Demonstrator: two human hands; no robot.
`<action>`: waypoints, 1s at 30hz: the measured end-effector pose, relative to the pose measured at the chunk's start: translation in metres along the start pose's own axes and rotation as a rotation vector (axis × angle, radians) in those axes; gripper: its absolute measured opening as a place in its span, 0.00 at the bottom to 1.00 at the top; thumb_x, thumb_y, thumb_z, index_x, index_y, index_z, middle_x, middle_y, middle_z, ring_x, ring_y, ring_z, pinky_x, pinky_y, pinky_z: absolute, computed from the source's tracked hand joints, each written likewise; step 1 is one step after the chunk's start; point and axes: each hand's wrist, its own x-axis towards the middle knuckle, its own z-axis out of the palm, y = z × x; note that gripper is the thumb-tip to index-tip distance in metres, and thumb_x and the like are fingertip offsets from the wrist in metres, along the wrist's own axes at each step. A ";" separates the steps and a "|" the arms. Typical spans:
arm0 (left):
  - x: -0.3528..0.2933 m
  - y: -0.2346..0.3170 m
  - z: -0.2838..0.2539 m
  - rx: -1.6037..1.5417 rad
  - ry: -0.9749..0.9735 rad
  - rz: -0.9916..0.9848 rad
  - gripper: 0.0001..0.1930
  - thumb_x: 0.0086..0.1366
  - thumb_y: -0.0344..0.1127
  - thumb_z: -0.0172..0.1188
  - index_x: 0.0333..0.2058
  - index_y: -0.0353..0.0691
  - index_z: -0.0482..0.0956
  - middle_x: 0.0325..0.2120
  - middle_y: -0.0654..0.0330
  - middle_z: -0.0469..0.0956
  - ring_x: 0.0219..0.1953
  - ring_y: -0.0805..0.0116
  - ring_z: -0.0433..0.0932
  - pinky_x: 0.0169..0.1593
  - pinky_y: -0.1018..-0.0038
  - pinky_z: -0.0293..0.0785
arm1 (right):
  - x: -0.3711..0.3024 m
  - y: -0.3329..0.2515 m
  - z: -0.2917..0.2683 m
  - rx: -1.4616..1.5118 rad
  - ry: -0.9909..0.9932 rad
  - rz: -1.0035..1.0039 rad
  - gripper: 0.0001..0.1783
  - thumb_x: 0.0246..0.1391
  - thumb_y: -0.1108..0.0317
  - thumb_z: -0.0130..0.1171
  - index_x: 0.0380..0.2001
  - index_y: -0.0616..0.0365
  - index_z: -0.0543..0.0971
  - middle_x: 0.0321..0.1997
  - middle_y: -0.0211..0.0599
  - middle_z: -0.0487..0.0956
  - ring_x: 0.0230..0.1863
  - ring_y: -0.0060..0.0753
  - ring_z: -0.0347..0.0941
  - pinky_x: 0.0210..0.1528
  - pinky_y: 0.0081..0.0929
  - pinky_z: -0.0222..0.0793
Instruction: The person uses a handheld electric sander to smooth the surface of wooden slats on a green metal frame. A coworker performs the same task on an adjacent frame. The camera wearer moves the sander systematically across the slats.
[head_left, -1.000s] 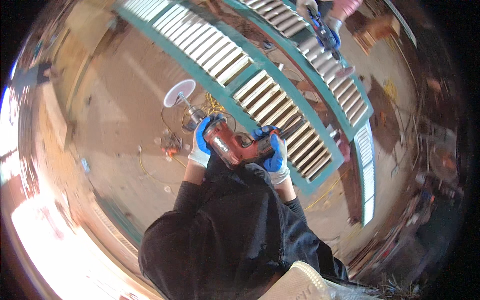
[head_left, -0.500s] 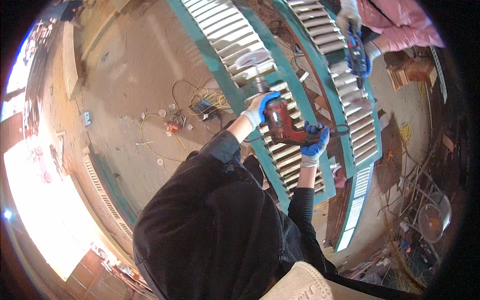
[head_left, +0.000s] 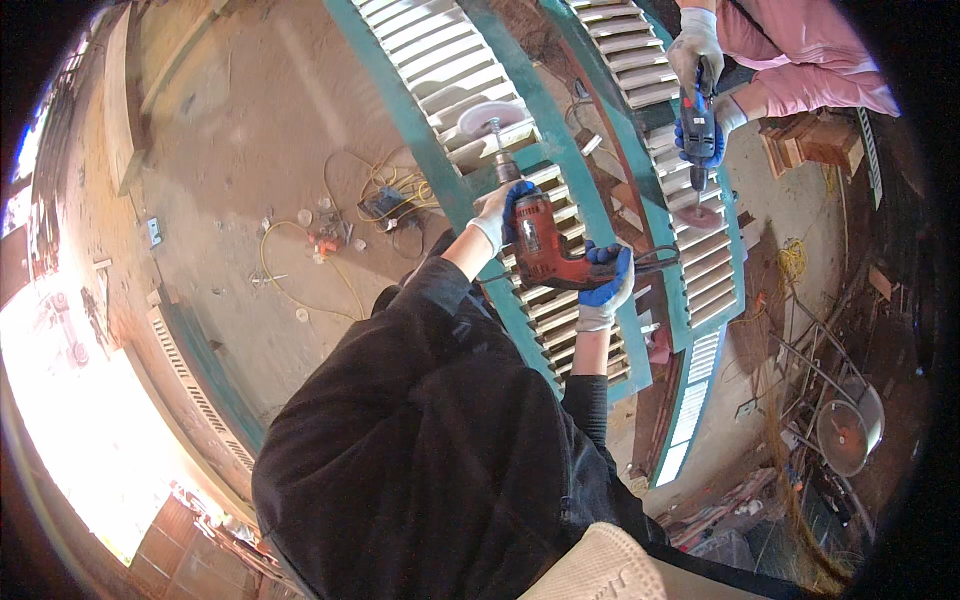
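Red drill (head_left: 540, 245): one, in two gloved hands (head_left: 612, 282); one disc (head_left: 478, 121) fitted.

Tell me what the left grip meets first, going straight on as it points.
Beyond the red drill it holds, the left grip would probably meet the green crossbar, though depth is unclear; it might pass above.

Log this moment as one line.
left hand: grips red drill at front | right hand: grips it at rear | disc: over panel, contact unclear | co-worker: holds blue drill
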 end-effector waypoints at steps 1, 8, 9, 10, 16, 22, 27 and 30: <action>0.016 0.001 -0.013 0.071 0.059 0.037 0.10 0.56 0.44 0.55 0.29 0.45 0.74 0.22 0.62 0.77 0.21 0.65 0.76 0.30 0.63 0.75 | 0.002 0.006 -0.004 0.035 -0.015 0.020 0.13 0.54 0.60 0.53 0.25 0.59 0.72 0.21 0.36 0.71 0.23 0.31 0.67 0.44 0.43 0.68; 0.017 -0.011 -0.043 -0.013 -0.057 0.063 0.11 0.58 0.45 0.52 0.29 0.44 0.76 0.25 0.59 0.78 0.26 0.62 0.77 0.35 0.63 0.75 | -0.006 0.004 -0.007 -0.073 -0.024 0.071 0.13 0.54 0.59 0.51 0.26 0.59 0.72 0.20 0.31 0.68 0.23 0.32 0.65 0.44 0.44 0.67; 0.018 -0.013 -0.035 -0.032 -0.029 0.057 0.14 0.59 0.47 0.50 0.29 0.44 0.76 0.25 0.59 0.78 0.27 0.60 0.77 0.37 0.61 0.74 | 0.003 -0.003 -0.005 -0.121 -0.086 0.065 0.13 0.54 0.60 0.51 0.26 0.60 0.72 0.20 0.31 0.68 0.24 0.31 0.65 0.40 0.41 0.67; 0.020 -0.015 -0.025 -0.051 0.000 0.052 0.16 0.59 0.50 0.49 0.29 0.44 0.76 0.25 0.59 0.78 0.28 0.59 0.77 0.38 0.60 0.73 | 0.016 -0.012 -0.002 -0.150 -0.100 0.050 0.13 0.54 0.61 0.52 0.26 0.60 0.73 0.20 0.32 0.70 0.23 0.31 0.66 0.38 0.40 0.68; 0.053 -0.018 0.035 -0.311 -0.489 0.039 0.13 0.61 0.46 0.48 0.30 0.44 0.74 0.28 0.56 0.77 0.30 0.59 0.76 0.41 0.61 0.73 | 0.065 -0.058 0.030 -0.193 -0.158 -0.032 0.09 0.53 0.66 0.54 0.26 0.62 0.74 0.21 0.34 0.72 0.21 0.31 0.68 0.36 0.38 0.69; 0.072 -0.018 0.052 -0.233 -0.423 0.018 0.10 0.59 0.43 0.51 0.30 0.45 0.74 0.26 0.57 0.77 0.29 0.62 0.77 0.40 0.62 0.74 | 0.062 -0.065 0.018 -0.122 -0.129 -0.097 0.11 0.52 0.65 0.55 0.26 0.62 0.74 0.21 0.36 0.72 0.21 0.32 0.68 0.38 0.41 0.68; 0.062 -0.006 0.055 -0.128 -0.496 -0.021 0.11 0.57 0.44 0.53 0.31 0.44 0.73 0.26 0.58 0.77 0.27 0.61 0.77 0.38 0.59 0.74 | 0.051 -0.059 0.018 -0.102 -0.084 -0.175 0.11 0.51 0.63 0.56 0.26 0.62 0.74 0.20 0.35 0.72 0.21 0.32 0.68 0.37 0.39 0.69; 0.057 -0.006 0.057 -0.065 -0.397 0.009 0.11 0.57 0.45 0.53 0.31 0.44 0.73 0.25 0.58 0.77 0.26 0.61 0.77 0.38 0.58 0.74 | 0.047 -0.059 0.017 -0.086 -0.099 -0.148 0.11 0.51 0.63 0.56 0.26 0.62 0.74 0.21 0.34 0.72 0.21 0.31 0.68 0.36 0.37 0.70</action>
